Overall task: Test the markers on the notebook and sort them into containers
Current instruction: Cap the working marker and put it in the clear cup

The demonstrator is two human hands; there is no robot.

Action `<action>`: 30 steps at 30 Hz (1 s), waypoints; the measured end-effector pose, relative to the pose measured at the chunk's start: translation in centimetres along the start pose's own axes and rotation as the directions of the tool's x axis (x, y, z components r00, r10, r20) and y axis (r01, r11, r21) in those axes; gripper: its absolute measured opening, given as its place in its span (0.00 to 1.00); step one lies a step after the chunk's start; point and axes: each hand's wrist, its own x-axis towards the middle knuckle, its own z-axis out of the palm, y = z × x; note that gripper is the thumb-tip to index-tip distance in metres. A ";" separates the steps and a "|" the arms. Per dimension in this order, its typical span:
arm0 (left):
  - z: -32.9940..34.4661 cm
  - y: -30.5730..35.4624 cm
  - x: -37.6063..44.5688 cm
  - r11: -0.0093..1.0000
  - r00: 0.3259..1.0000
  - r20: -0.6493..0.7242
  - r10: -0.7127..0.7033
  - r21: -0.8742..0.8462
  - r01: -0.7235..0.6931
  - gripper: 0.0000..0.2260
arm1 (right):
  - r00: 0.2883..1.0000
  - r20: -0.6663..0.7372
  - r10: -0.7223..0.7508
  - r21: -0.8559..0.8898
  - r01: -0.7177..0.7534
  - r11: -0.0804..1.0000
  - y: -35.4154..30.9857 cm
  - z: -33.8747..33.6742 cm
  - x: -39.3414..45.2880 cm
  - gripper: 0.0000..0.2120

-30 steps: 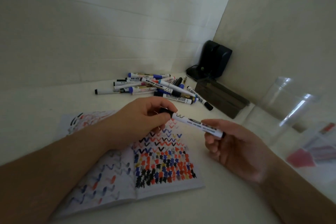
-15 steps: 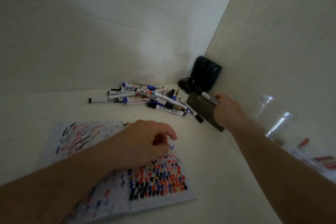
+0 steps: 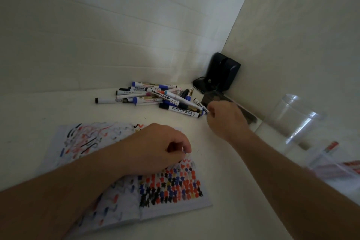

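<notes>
An open notebook (image 3: 194, 201) full of red, blue and black test marks lies in front of me. My left hand (image 3: 159, 148) rests on its right page with the fingers loosely curled; I see nothing in them. A pile of whiteboard markers (image 3: 155, 97) lies against the back wall. My right hand (image 3: 226, 121) is stretched to the pile's right end, its fingertips pinching the near end of a black-capped marker (image 3: 200, 105). Just behind that hand stands a dark box (image 3: 212, 96), partly hidden.
A clear plastic cup (image 3: 292, 117) stands at the right by the side wall. Nearer me a blurred clear container (image 3: 335, 165) holds red-marked pens. A black device (image 3: 222, 72) fills the corner. Walls close the table at back and right.
One second ago both hands held one marker over the notebook. My right hand then carried it to the dark box and has now dropped to the pile without it. My left hand stayed on the notebook.
</notes>
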 end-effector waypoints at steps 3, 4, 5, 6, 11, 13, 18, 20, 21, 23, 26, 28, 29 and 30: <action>0.0 -0.1 -0.2 1.000 1.000 0.000 0.001 -0.021 -0.001 0.08 | 0.982 0.155 0.106 -0.127 -0.086 0.988 -0.7 1.4 -0.2 0.09; 0.0 -0.1 -0.2 1.000 1.000 -0.002 0.003 -0.028 -0.003 0.08 | 0.977 0.158 0.142 -0.127 -0.123 0.984 -0.6 1.5 -0.2 0.08; 0.0 -0.2 -0.1 0.999 1.000 -0.005 0.004 -0.035 -0.005 0.08 | 0.972 0.153 0.176 -0.107 -0.160 0.981 -0.4 1.5 0.0 0.06; 0.0 -0.3 -0.1 0.999 1.000 -0.007 0.004 -0.040 -0.004 0.08 | 0.967 0.155 0.202 -0.091 -0.190 0.978 -0.3 1.3 0.1 0.06; 0.1 -0.7 0.0 0.996 1.000 -0.023 -0.019 -0.091 0.017 0.08 | 0.898 0.374 0.234 -0.113 -0.206 0.972 1.1 -2.4 -0.6 0.16; 0.0 -0.8 0.0 0.990 0.999 -0.025 -0.036 -0.136 0.032 0.08 | 0.904 0.369 0.215 -0.029 -0.221 0.975 1.6 -4.2 -1.9 0.12; -0.3 -0.3 0.2 0.971 0.997 -0.030 -0.073 -0.230 0.064 0.17 | 0.870 0.482 -0.101 0.874 -0.470 0.119 -1.5 -6.4 -6.2 0.07; -0.3 -0.1 0.1 0.975 0.998 -0.043 -0.042 -0.221 0.031 0.22 | 0.871 0.423 -0.251 0.874 -0.465 -0.142 -3.2 -5.1 -7.4 0.09; -0.2 -0.1 0.0 0.984 0.999 -0.051 -0.020 -0.177 0.010 0.23 | 0.879 0.400 -0.261 0.866 -0.455 -0.206 -4.0 -4.4 -7.9 0.10; 0.2 0.0 -0.1 0.998 0.996 -0.084 0.011 -0.062 -0.016 0.19 | 0.911 0.351 -0.215 0.893 -0.395 -0.216 -5.1 -3.0 -8.7 0.09; 0.5 0.0 0.0 0.999 0.986 -0.162 0.040 0.037 -0.034 0.09 | 0.961 0.199 -0.191 0.974 -0.216 -0.073 -5.4 -2.1 -9.3 0.13; 0.7 0.1 -0.1 0.996 0.987 -0.154 0.050 0.078 -0.038 0.09 | 0.965 0.151 -0.213 0.977 -0.179 -0.118 -5.3 -1.8 -9.6 0.14; 0.7 0.2 -0.2 0.995 0.989 -0.136 0.055 0.094 -0.042 0.09 | 0.964 0.146 -0.223 0.970 -0.183 -0.157 -5.4 -1.7 -9.8 0.14; 0.7 0.3 -0.3 0.994 0.991 -0.122 0.061 0.102 -0.049 0.09 | 0.962 0.143 -0.231 0.964 -0.188 -0.187 -5.4 -1.6 -9.9 0.14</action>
